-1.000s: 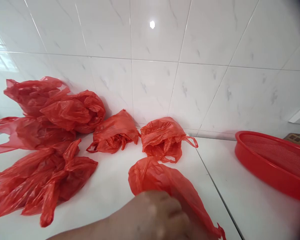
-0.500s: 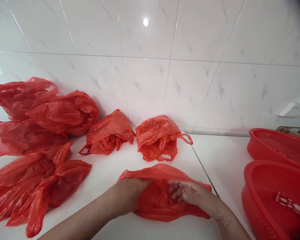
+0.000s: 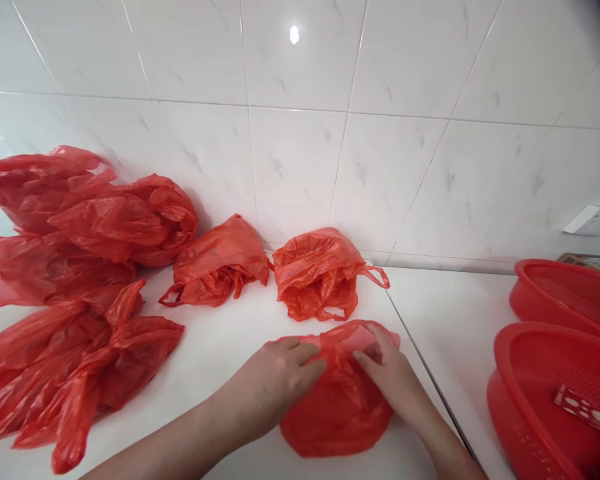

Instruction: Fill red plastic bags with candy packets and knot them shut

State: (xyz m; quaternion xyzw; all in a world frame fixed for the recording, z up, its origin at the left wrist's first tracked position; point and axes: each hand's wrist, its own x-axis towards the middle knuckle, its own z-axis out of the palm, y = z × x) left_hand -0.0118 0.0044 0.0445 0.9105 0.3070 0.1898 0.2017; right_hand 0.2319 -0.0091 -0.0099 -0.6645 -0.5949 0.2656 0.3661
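A crumpled red plastic bag (image 3: 337, 420) lies on the white tabletop in front of me, its upper part bunched between my hands. My left hand (image 3: 283, 383) has its fingers curled over the bag's upper left side, gripping the film. At the bag's upper right, my right hand (image 3: 391, 370) rests with thumb and forefinger spread apart against the film; its other fingers are mostly hidden. Just behind stands a folded red bag (image 3: 315, 267) with a loop handle sticking out to the right. Another folded red bag (image 3: 225, 257) sits to its left.
Several bunched red bags (image 3: 80, 227) are piled at the left, with a knotted red bag (image 3: 95, 360) nearer me. Two red plastic baskets (image 3: 505, 373) stand at the right, past a seam in the tabletop (image 3: 220, 347). A tiled wall (image 3: 300, 167) rises behind.
Both hands have come out of the bag's mouth onto its upper sides. The bag has gone from spread wide to a rounder, bunched shape.
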